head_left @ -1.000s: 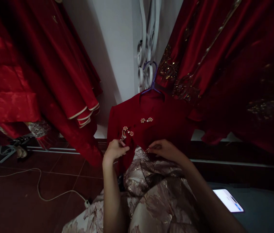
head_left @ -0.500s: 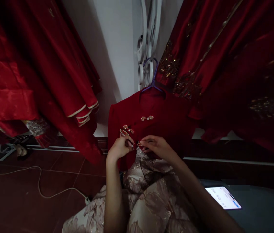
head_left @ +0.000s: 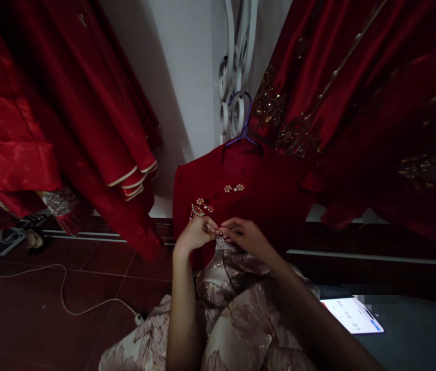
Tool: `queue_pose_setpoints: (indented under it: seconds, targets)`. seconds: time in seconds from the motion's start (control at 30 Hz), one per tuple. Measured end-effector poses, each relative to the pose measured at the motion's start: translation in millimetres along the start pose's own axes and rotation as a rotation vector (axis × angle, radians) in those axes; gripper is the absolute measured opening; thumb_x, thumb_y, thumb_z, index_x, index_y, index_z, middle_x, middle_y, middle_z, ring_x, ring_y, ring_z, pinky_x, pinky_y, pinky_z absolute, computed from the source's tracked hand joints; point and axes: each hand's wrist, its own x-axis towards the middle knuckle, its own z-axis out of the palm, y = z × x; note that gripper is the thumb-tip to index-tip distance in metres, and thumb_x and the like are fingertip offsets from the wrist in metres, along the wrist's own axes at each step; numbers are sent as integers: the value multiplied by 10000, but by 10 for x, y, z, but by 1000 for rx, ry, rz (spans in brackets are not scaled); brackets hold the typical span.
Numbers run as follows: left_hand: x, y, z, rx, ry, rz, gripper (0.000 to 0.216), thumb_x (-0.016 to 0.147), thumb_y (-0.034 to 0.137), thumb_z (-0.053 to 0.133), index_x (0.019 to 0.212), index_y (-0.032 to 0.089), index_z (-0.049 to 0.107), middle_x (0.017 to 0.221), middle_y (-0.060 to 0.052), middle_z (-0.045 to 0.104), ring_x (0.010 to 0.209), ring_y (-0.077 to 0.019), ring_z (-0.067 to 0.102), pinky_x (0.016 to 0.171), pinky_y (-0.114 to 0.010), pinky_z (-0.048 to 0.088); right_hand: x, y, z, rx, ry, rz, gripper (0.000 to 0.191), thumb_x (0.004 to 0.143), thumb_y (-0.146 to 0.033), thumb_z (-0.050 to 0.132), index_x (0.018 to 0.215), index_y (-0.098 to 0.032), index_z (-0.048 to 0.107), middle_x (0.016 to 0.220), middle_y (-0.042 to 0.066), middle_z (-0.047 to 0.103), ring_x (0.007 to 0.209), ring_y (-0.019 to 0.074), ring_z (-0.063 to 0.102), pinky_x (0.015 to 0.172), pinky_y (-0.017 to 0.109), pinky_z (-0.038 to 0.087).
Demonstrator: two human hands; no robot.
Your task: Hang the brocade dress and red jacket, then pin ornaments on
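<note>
A dark red jacket [head_left: 272, 201] hangs on a purple hanger [head_left: 246, 126] in front of me, its lower part meeting the floral skirt fabric over my lap. Pearl-and-gold fastenings run down its front, among them the upper frog closure [head_left: 234, 188] and a beaded brooch-like ornament [head_left: 197, 209] with a fringe. At the front opening, a small pearl frog button [head_left: 218, 232] shows between my fingertips. My left hand [head_left: 196, 234] pinches it from the left, while my right hand [head_left: 246, 234] pinches from the other side, fingertips nearly meeting. The fingers partly cover the fastening.
Red garments [head_left: 121, 103] hang on the left, and beaded red garments [head_left: 318, 77] on the right. The hanger hooks on a white scrolled metal stand [head_left: 237, 62]. A lit phone [head_left: 355, 315] lies on a dark seat at right. A white cable [head_left: 63, 288] crosses the tiled floor.
My fingertips have come closer together at the fastening. The left hand has turned and shifted slightly right, and its pinch now meets the right hand at the pearl button.
</note>
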Motion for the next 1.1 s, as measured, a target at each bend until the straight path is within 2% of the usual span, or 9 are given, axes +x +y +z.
queue_pose_setpoints:
  seconds: [0.1, 0.3, 0.47, 0.7, 0.87, 0.93, 1.0, 1.1]
  targets:
    - [3, 11, 0, -14, 10, -36, 198, 594, 69, 657, 786, 93, 619, 737, -50, 641, 671, -106, 603, 661, -230, 494, -3, -24, 13, -131, 58, -53, 210, 734, -341, 619, 856, -171, 624, 788, 43, 681, 727, 147, 655, 643, 254, 544]
    - [9, 5, -13, -29, 20, -46, 230, 610, 238, 706, 786, 94, 670, 772, -74, 683, 699, -132, 624, 681, -244, 502, -10, -73, 23, -237, 124, -112, 154, 751, -298, 592, 859, -194, 626, 776, 24, 689, 729, 140, 655, 678, 245, 514]
    - [34, -15, 3, 30, 83, -63, 211, 617, 179, 670, 811, 101, 695, 768, -69, 698, 683, -127, 627, 666, -231, 498, 5, -22, 28, -236, 135, -137, 163, 747, -295, 599, 875, -196, 618, 802, 22, 687, 754, 140, 652, 693, 246, 511]
    - [9, -16, -30, 32, 67, -69, 217, 627, 183, 653, 826, 117, 708, 751, -53, 704, 679, -130, 629, 657, -225, 488, 9, -17, 45, -254, 138, -156, 173, 749, -287, 590, 893, -194, 609, 820, 22, 679, 764, 134, 644, 706, 246, 505]
    - [27, -64, -43, -63, 57, -47, 175, 620, 171, 667, 780, 100, 672, 738, -56, 682, 670, -118, 615, 657, -225, 482, 2, -32, 33, -254, 118, -157, 179, 751, -295, 584, 897, -193, 602, 821, 23, 670, 771, 134, 637, 704, 250, 513]
    - [24, -68, -46, -70, 99, -60, 186, 582, 100, 666, 766, 99, 634, 704, -40, 654, 642, -104, 600, 628, -214, 475, -1, -38, -11, -232, 79, -134, 179, 754, -310, 579, 884, -192, 609, 828, 28, 666, 770, 137, 636, 667, 241, 526]
    - [2, -56, -56, -44, 118, -57, 224, 558, 52, 656, 768, 107, 602, 687, -17, 625, 624, -89, 583, 609, -200, 461, -12, -65, -75, -206, 47, -86, 198, 765, -344, 559, 877, -191, 614, 829, 32, 660, 705, 133, 635, 548, 216, 523]
    - [-49, -18, -79, 9, 41, -19, 246, 555, 71, 673, 781, 119, 587, 715, -7, 604, 649, -85, 570, 613, -192, 447, -44, -155, -176, -212, 61, -38, 253, 772, -395, 539, 901, -190, 614, 800, 29, 647, 550, 108, 596, 375, 181, 445]
